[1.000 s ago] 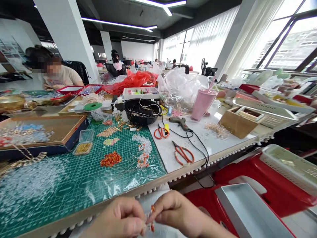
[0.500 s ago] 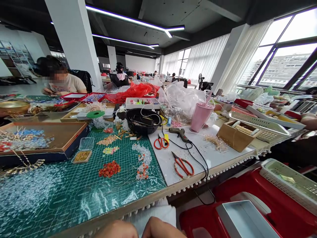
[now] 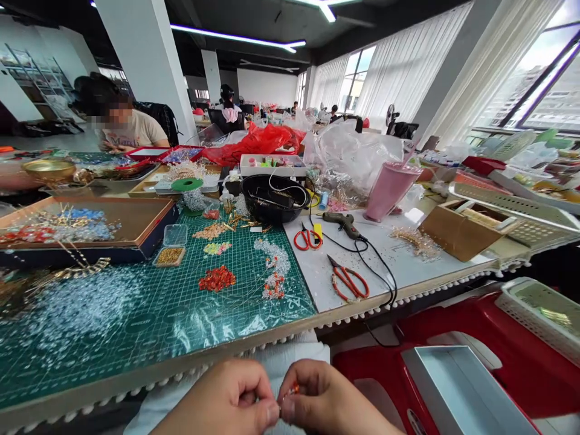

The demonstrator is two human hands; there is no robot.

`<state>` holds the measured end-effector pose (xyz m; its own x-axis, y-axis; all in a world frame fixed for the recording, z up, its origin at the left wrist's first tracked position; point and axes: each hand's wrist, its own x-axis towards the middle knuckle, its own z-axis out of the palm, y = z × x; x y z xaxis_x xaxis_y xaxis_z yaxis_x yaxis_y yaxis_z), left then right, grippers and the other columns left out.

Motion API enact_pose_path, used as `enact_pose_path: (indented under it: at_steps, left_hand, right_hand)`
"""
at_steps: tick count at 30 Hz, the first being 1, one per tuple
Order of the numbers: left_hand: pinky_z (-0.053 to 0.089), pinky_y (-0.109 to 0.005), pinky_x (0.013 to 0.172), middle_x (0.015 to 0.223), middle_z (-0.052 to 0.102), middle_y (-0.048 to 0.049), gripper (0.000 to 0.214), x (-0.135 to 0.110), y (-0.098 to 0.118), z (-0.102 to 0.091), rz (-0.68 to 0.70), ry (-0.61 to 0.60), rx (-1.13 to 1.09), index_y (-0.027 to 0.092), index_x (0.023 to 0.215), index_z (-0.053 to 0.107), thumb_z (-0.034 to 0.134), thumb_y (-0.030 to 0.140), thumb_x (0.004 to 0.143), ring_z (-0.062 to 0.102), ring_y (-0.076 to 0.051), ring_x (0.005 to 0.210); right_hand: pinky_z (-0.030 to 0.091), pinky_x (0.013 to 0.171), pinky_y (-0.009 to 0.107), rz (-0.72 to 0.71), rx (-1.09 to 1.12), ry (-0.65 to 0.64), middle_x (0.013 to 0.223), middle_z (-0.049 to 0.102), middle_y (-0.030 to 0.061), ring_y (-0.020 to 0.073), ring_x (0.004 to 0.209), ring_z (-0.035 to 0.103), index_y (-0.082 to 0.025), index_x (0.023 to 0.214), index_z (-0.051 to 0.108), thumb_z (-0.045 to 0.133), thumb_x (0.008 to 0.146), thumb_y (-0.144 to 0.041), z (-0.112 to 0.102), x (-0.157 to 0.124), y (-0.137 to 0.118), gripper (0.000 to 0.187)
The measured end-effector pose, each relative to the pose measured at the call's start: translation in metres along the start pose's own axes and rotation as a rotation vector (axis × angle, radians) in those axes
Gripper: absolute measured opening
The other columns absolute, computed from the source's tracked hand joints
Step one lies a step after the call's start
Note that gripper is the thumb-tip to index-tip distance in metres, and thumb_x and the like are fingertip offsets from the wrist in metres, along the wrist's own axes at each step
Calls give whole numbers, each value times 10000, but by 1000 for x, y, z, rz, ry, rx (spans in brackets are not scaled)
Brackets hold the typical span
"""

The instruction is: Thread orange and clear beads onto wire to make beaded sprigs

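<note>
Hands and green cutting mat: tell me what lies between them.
In the head view, a white cloth and the table's edge, with its white bobble trim, lie between the green cutting mat and the left hand and right hand, which pinch orange beads.

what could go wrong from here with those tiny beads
The small orange beads pinched between the left hand and right hand might slip and fall past the white cloth. The black cord droops over the table edge, so a snag could drag the glue gun.
</note>
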<state>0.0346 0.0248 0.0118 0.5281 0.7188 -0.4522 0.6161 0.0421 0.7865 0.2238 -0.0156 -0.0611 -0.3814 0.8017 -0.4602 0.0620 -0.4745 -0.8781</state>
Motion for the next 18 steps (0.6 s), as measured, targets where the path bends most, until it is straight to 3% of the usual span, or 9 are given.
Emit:
enact_pose_path:
  at_steps: [2, 4, 6, 8, 13, 18]
  left_hand:
    - [221, -242, 536, 563, 354, 62, 187, -2, -1, 1, -56, 1, 0, 188, 641, 575, 606, 331, 758, 336, -111, 579]
    - [240, -235, 522, 576, 388, 56, 171, -5, 1, -1, -50, -4, -7, 193, 681, 613, 610, 325, 789, 357, -111, 573]
    - [280, -226, 520, 597, 439, 55, 151, -8, 3, -6, 27, -53, -19, 197, 768, 653, 584, 312, 839, 389, -107, 563]
    - [320, -225, 538, 612, 479, 57, 128, -9, 5, -11, 147, -37, 67, 197, 825, 673, 578, 272, 866, 431, -102, 562]
    - [400, -273, 681, 761, 633, 5, 172, -8, 2, -14, 495, 175, 504, 167, 824, 683, 559, 209, 934, 565, -133, 719]
    - [349, -319, 582, 662, 553, -7, 212, -12, 1, -1, 733, 420, 820, 143, 794, 654, 526, 168, 960, 469, -153, 610]
  right_hand:
    - [480, 514, 222, 26, 19, 10, 785, 638, -28, 81, 566, 556, -156, 931, 653, 633, 977, -387, -1, -5, 0, 236]
    - [464, 496, 218, 38, 57, 6, 752, 616, -40, 78, 544, 540, -148, 917, 648, 627, 979, -398, -1, -13, -4, 258]
    - [256, 430, 193, 43, 117, -14, 572, 452, -96, 40, 453, 340, -153, 785, 619, 757, 856, -464, -2, -20, -10, 348]
    - [134, 431, 231, 70, 173, -38, 505, 351, -115, 36, 445, 239, -162, 719, 596, 835, 727, -541, -5, -23, -16, 448]
    - [84, 451, 264, 126, 254, -56, 527, 330, -110, 43, 464, 169, -172, 699, 582, 836, 721, -548, -6, -21, -17, 454]
    - [89, 453, 253, 82, 293, 27, 528, 304, -113, 42, 470, 148, -173, 688, 582, 846, 703, -555, -3, -20, -17, 464]
